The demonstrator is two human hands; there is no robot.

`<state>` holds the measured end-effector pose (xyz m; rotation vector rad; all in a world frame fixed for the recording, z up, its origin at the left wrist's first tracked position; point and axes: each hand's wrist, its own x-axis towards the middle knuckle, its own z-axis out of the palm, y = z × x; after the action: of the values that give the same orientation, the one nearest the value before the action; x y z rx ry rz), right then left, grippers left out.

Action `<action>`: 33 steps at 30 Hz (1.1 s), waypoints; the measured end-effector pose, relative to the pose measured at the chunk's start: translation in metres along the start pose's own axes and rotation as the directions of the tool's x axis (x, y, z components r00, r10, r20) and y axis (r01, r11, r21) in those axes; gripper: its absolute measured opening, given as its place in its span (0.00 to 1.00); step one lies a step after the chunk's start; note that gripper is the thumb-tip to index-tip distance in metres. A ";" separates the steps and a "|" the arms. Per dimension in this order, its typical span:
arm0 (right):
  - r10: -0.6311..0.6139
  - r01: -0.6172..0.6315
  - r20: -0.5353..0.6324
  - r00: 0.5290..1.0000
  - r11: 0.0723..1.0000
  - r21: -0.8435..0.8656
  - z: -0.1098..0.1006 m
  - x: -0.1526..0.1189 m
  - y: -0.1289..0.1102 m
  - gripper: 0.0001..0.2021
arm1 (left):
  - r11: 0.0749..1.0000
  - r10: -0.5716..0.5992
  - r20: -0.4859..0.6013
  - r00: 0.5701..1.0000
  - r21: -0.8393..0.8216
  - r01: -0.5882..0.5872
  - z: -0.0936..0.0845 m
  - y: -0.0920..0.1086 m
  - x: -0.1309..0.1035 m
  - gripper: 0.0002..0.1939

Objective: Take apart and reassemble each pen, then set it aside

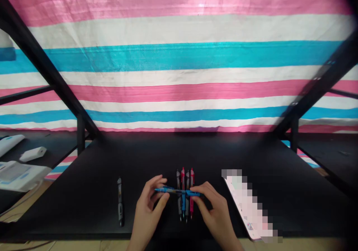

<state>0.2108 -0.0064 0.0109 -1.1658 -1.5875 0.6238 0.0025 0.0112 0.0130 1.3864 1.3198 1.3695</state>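
Note:
A blue pen [179,192] lies level between my hands, above a row of several upright-pointing pens [183,206] with grey, red and blue parts on the black table [140,150]. My left hand [149,202] pinches the pen's left end between thumb and fingers. At its right end, my right hand [214,204] closes thumb and fingertips on the blue part. The middle of the row is partly hidden behind the held pen. Left of my left hand, a single grey and black pen [120,202] lies apart.
A pale pink flat object [248,210], partly pixelated, lies on the right. Black frame bars [64,90] slope at both sides before a striped sheet [179,57]. White devices [33,153] and cables are at the far left.

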 end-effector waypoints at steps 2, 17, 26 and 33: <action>0.037 -0.037 -0.003 0.999 0.999 0.039 0.001 -0.002 0.001 0.08 | 0.948 -0.221 -0.016 0.975 -0.239 0.211 0.003 -0.003 -0.003 0.19; 0.343 -0.347 0.071 0.937 0.886 0.307 0.005 -0.002 0.005 0.14 | 0.724 -0.498 -0.178 0.849 -0.624 0.294 0.012 -0.002 -0.008 0.25; 0.399 -0.433 0.171 0.901 0.851 0.297 0.005 0.001 0.006 0.19 | 0.757 -0.440 -0.221 0.871 -0.613 0.227 0.008 -0.010 -0.009 0.22; 0.424 -0.459 0.178 0.888 0.802 0.383 0.006 0.003 0.005 0.21 | 0.721 -0.456 -0.201 0.867 -0.654 0.228 0.009 -0.010 -0.009 0.22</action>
<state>0.2076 -0.0010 0.0058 -1.1930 -1.1584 1.2701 0.0111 0.0051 0.0004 0.4274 1.1157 1.6210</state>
